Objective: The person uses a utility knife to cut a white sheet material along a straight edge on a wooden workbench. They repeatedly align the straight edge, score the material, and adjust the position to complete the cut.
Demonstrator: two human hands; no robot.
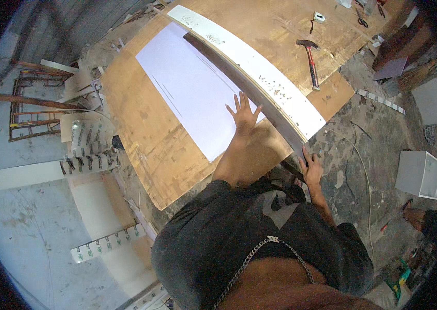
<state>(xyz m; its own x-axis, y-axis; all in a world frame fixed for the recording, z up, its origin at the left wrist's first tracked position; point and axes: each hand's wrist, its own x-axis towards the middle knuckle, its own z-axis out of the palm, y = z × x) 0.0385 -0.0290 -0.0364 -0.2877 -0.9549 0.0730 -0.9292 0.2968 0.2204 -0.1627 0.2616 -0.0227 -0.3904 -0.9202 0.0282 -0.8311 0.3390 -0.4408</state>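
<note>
My left hand [244,113] lies flat with fingers spread on a white sheet [177,77], which rests on a plywood-topped table [148,160]. A few thin dark lines run along the sheet. Along its right side stretches a long dark strip [223,64], beside a long white board [249,67] speckled with dark marks. At the near end of the strip, my right hand [311,166] is closed around its edge, past the table's near side. Part of that grip is hidden, and a dark band hangs just below it.
A claw hammer [310,62] with a red and black handle and a white tape measure [319,17] lie on the table's right part. A cable [366,181] crosses the floor at right, near a white open box [424,175]. Another person's leg [415,214] shows at far right.
</note>
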